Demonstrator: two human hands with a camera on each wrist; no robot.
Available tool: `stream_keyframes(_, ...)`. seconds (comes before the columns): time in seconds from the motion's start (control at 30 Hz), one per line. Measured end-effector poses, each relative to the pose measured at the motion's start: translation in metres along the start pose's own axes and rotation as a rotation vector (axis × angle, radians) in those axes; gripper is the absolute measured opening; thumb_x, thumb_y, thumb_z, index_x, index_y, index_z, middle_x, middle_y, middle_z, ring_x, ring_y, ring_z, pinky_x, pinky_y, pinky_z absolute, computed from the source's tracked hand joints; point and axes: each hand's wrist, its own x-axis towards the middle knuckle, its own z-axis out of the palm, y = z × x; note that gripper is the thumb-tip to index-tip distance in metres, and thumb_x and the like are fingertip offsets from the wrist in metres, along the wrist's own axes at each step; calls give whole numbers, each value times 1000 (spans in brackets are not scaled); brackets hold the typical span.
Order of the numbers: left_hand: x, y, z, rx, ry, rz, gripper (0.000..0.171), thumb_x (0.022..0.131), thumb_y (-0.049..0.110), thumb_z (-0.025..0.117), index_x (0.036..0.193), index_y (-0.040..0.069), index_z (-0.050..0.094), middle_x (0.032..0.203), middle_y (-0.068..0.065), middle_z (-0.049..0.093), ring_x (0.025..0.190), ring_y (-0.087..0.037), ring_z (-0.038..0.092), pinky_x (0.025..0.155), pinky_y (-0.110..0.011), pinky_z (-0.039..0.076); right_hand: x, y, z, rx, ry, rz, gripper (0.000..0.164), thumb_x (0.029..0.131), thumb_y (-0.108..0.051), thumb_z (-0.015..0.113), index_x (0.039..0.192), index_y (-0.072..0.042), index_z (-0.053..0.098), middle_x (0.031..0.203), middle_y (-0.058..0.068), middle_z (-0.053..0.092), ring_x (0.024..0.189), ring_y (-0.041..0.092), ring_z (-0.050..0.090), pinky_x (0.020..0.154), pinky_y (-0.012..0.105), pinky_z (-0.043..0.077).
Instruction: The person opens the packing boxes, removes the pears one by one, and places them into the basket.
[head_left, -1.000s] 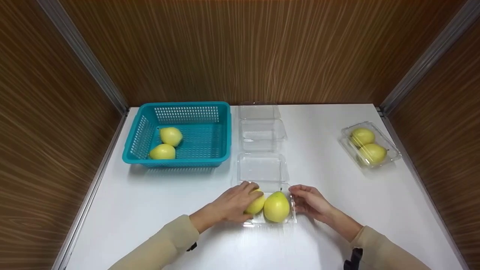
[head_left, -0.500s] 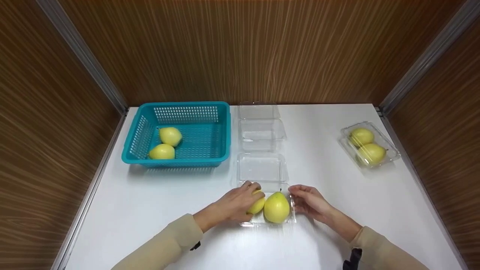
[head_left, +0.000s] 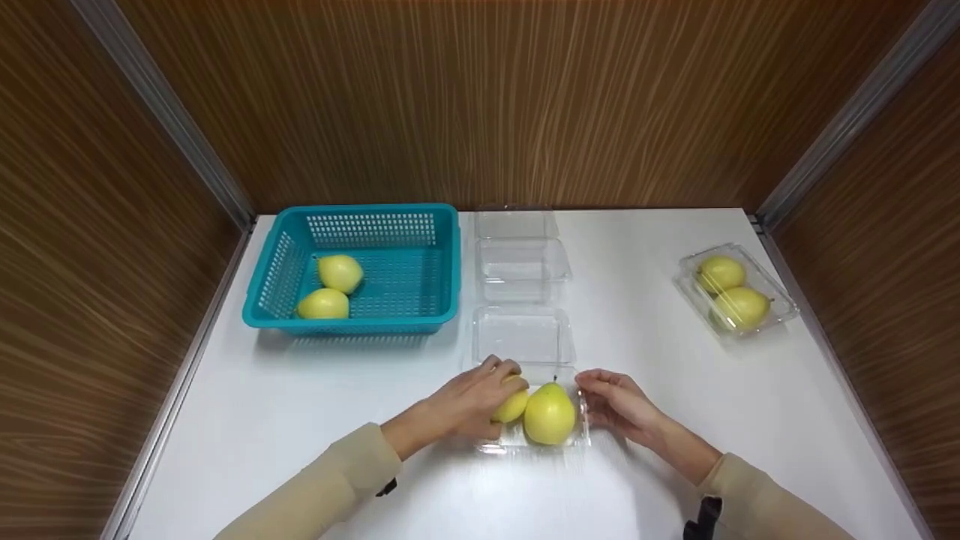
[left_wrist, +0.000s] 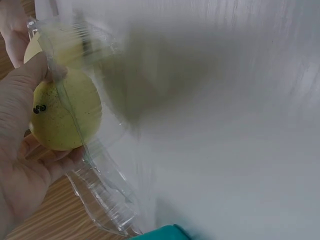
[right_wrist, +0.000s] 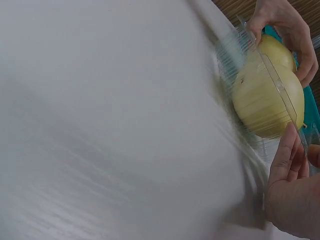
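In the head view, a hinged clear plastic clamshell box point(head_left: 521, 337) lies open, its lid laid back away from the person. Two yellow pears sit side by side in its near half. My left hand point(head_left: 465, 401) grips the left pear point(head_left: 511, 405), fingers curled over its far side and thumb at the near side. The right pear point(head_left: 550, 415) has its stem pointing away and is untouched by the left hand. At the box's right wall, my right hand point(head_left: 622, 405) pinches the rim; the right wrist view shows the fingers point(right_wrist: 285, 155) against the clear wall.
A teal basket point(head_left: 352, 324) with two pears point(head_left: 340, 274) stands at the back left. Behind the box in use, more clear clamshells point(head_left: 525, 259) lie in a row. A closed clamshell point(head_left: 784, 307) holding two pears sits at the right edge of the white table.
The left hand stays on the left pear, its fingers shifting slightly away from the person. The pears have moved only a little; the right hand keeps its place on the rim.
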Motion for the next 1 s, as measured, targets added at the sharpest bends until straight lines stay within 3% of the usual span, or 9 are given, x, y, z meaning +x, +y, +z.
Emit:
stream_keyframes(0.23,-2,-3,-20,-23,-26,-3,61,81,24,85,136,18,58,140,-5,55,118,-22,53,88,-28,58,0,1,0,1,-7,-4,12,105,-17,64,111,-7,65,84,-6,68,65,6,64,61,19,60)
stream_keyframes(0.53,-9,-12,-45,-5,5,12,61,82,23,83,137,16,58,142,-7,55,120,-25,55,89,-32,60,1,2,1,0,20,-2,14,104,-17,65,113,-6,65,84,-6,67,65,5,63,60,19,60)
stream_keyframes(1.0,-25,-56,-87,-17,131,-25,63,78,16,86,135,11,60,140,-14,57,121,-31,55,91,-40,62,-1,1,0,-7,-10,-17,12,104,-17,66,112,-7,65,87,-6,68,65,4,63,62,18,60)
